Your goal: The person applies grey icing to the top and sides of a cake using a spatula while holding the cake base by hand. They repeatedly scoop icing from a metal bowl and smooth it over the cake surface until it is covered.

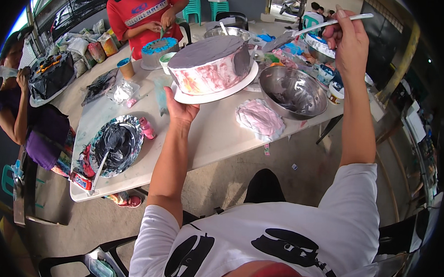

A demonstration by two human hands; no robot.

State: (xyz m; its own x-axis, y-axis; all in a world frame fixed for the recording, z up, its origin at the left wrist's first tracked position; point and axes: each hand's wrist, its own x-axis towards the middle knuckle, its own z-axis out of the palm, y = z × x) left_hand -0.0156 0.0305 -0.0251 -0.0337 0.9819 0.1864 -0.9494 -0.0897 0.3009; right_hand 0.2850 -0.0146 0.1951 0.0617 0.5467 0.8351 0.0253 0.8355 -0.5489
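Note:
My left hand (182, 109) bears a round white cake board (221, 96) from below, its thumb at the edge. On the board stands a tall round cake (207, 73), held up over the table and slightly tilted. Grey icing covers its top and part of the right side; the front is streaked pink, white and orange. My right hand (347, 40), raised at the right, holds an icing spatula (357, 17) by its white handle. The grey-smeared blade points left, apart from the cake. Below the spatula, a metal bowl (315, 107) has grey icing smeared inside.
On the white table (202, 147) lie a crumpled pink-and-white cloth (260, 119), a pink bottle (147, 129) and a basin of black icing (139, 135). A person in red (143, 11) works at a blue-topped cake (159, 45). Another person (18, 100) stands left by a black cake (51, 76).

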